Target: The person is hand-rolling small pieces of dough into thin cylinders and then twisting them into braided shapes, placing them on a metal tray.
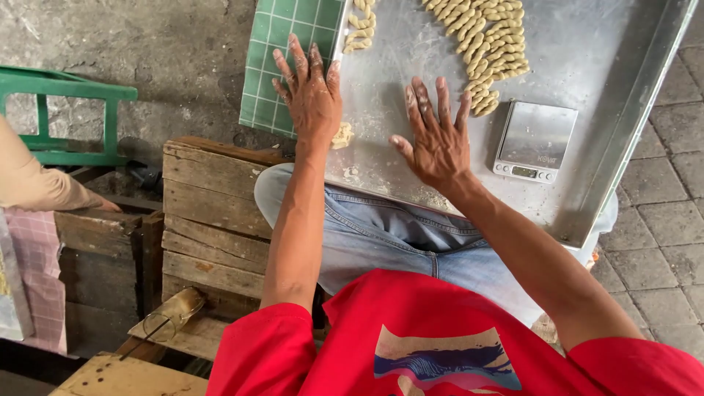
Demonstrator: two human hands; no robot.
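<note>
Your left hand (312, 92) lay flat, fingers spread, across the edge of the metal tray (609, 147) and the green grid mat (282, 55), its grip open and empty. A small lump of dough (342, 136) sat just beside its wrist. Your right hand (434, 139) pressed flat on the tray, grip open, holding nothing. Twisted dough pieces (488, 44) lay beyond, near a small scale (534, 141).

A small silver digital scale (534, 141) sits at the upper right of the frame. A green grid mat (282, 51) lies at top centre. Weathered wooden crates (213, 213) fill the left-centre, a green plastic stool (59, 110) stands upper left, and grey paving stones (664, 242) cover the right edge.
</note>
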